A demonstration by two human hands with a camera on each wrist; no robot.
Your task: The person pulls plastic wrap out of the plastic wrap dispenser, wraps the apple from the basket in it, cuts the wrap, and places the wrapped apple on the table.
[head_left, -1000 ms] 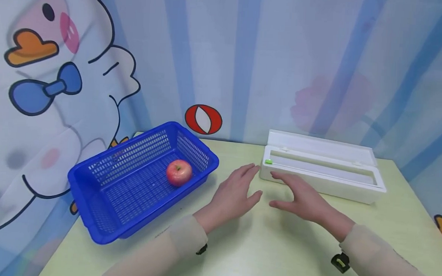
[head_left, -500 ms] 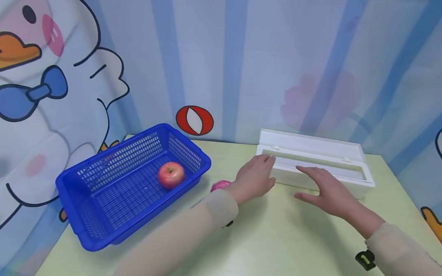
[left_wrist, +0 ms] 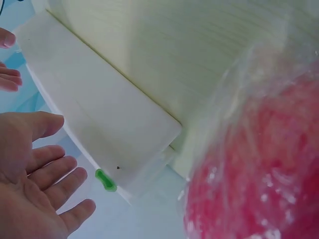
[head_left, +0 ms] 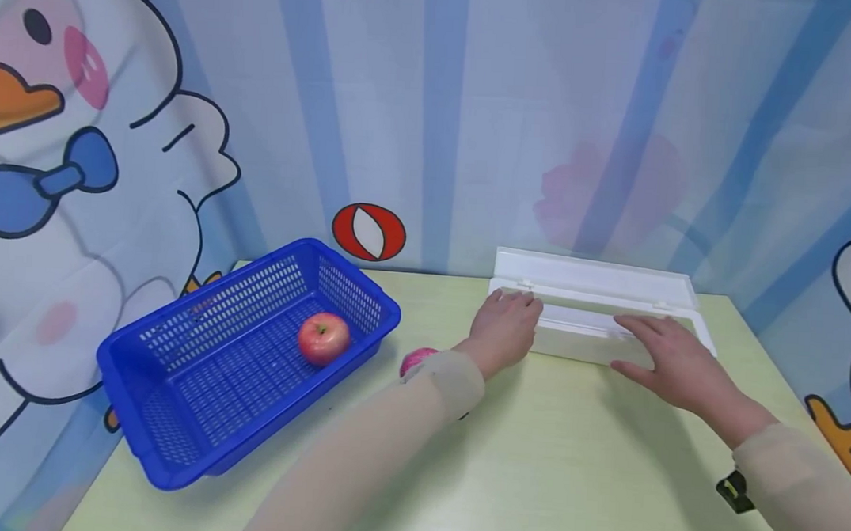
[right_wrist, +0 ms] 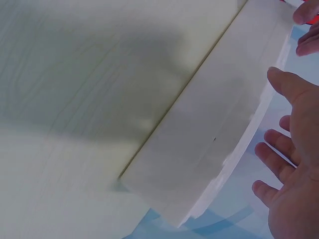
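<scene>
A long white box (head_left: pixel 586 345) lies at the back right, its lid (head_left: pixel 596 278) tipped back and a slot along its top. My left hand (head_left: pixel 506 330) hovers over the box's left end, fingers loosely bent and holding nothing. My right hand (head_left: pixel 681 364) hangs above its right part with thumb and fingers spread apart, also holding nothing. A green slider (left_wrist: pixel 105 180) shows on the box edge in the left wrist view; the left hand hides it in the head view. Behind my left wrist, a pink-red thing in clear plastic (left_wrist: pixel 259 164) is partly covered by the sleeve.
A blue slotted basket (head_left: pixel 239 439) stands on the left of the pale table (head_left: pixel 545 461), with a red apple (head_left: pixel 324 339) inside. A printed cartoon curtain (head_left: pixel 439 123) hangs behind the table edge.
Both hands have moved right and over the box, and they are farther apart. The pink-red thing has come into sight behind the left wrist. The head view has shifted slightly right.
</scene>
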